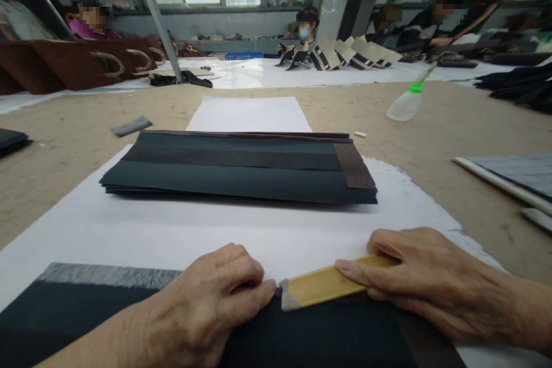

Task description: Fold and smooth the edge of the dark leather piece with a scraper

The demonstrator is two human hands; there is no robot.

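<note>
My left hand (207,299) presses with curled fingers on a dark sheet of material (77,310) at the near edge, its fingertips at the tip of a flat bamboo stick (319,286). My right hand (425,279) lies over the other end of that stick and holds it flat along the sheet's upper edge. A grey brushed strip (107,276) runs along the sheet's top at the left. Both rest on white paper (194,230).
A stack of dark sheets with brown strips (241,169) lies ahead on the paper. A plastic squeeze bottle (405,104) lies at the right, and more dark sheets (517,175) lie by the right edge. Several people sit at the far tables.
</note>
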